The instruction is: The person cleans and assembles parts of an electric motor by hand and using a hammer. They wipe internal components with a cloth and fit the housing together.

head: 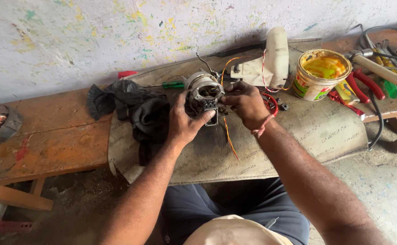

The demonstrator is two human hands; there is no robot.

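So here's my view: I've got the small electric motor (204, 90) up off the mat, held between both hands over the middle of the bench (48, 145). My left hand (185, 121) is wrapped around the lower left side of it, fingers curled in tight, and the thumb is pressed against the little black connector block (209, 105) on the front. My right hand (244, 103) comes in from the other side, fingers bent and closed down on the right edge of the motor, about where the wires come out. I can't really tell which wire my fingertips are on, it's too cramped in there. An orange wire (229, 138) hangs down from the motor between my wrists, and there's a red thread band (264, 126) on my right wrist.

Everything sits over a worn grey mat (325, 131). A black rag (135, 109) is bunched up just left of my left hand, with a green-handled screwdriver (173, 84) behind it. Behind the motor lies the cream plastic housing (266, 63), and next to that an open tub of yellow grease (320, 73). Red-handled pliers (364, 86) are past the tub, on the right.
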